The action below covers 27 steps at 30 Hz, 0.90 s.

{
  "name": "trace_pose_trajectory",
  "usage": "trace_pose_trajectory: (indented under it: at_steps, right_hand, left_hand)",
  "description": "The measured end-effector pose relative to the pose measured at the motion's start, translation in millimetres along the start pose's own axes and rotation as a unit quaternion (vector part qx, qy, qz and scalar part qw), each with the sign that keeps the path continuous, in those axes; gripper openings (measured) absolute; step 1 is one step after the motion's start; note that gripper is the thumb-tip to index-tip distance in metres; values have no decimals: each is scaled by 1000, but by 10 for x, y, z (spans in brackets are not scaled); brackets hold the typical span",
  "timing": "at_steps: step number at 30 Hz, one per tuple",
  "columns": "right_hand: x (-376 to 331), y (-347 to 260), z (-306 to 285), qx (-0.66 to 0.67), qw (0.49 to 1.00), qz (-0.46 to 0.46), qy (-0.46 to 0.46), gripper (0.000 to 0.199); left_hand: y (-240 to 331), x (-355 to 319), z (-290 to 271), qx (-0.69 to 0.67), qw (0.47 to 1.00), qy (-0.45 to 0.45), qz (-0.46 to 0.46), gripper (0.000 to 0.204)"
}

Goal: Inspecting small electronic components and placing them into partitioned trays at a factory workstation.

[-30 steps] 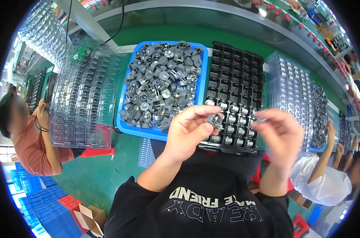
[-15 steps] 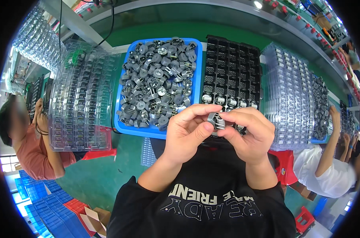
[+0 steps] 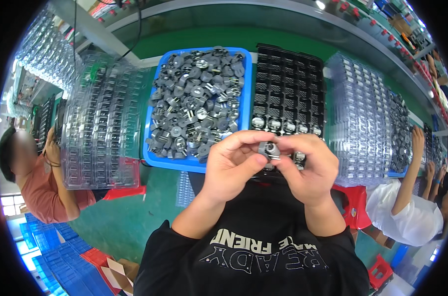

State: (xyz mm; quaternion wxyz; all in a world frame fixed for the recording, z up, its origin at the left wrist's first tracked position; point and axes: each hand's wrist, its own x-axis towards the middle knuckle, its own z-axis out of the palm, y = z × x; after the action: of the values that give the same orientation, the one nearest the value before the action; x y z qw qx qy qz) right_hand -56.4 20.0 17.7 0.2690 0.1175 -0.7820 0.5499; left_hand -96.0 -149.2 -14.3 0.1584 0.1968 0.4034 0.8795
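Note:
Between both hands, in front of my chest, is a small grey round part with metal pins point(image 3: 269, 149). My left hand point(image 3: 236, 165) pinches its left side between thumb and index finger. The thumb and index finger of my right hand point(image 3: 305, 165) close on its right side, at the pins. Just beyond my hands lies a black compartment tray point(image 3: 289, 84); its near rows hold several similar parts, partly hidden by my fingers. To its left, a blue bin point(image 3: 148, 148) is heaped with loose grey parts point(image 3: 194, 98) of the same kind.
Stacked clear plastic trays stand left of the bin point(image 3: 100, 123) and right of the black tray point(image 3: 359, 118). One person in a red-brown shirt point(image 3: 51, 190) sits at the left, another in white point(image 3: 404, 212) at the right. Blue crates point(image 3: 61, 256) are piled on the floor.
The part has turned slightly between my fingers, showing more of its pinned face. My right hand has shifted a little to the left. The bin and black tray look the same.

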Motion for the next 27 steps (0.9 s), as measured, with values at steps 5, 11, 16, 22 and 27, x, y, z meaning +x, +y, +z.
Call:
trace_pose_trajectory:
  at_steps: [5,11,16,22,27]
  right_hand:
    - [-42,81,-102,-9,998,58,-12,16]
    - [167,216,-550,-200,974,90,50,10]
    - [355,315,-889,-365,924,95,-58,11]
    - [342,825,-983,-508,833,20,-219,6]
    - [376,863,-891,-526,812,7,-254,10]
  left_hand:
    - [-78,13,37,67,996,23,-44,34]
    - [497,506,-427,733,663,32,149,37]
    - [817,799,-836,860,509,-3,39,32]
    - [818,962,-818,865,496,-78,4,25]
    - [876,899,-729,853,515,-86,-16,26]
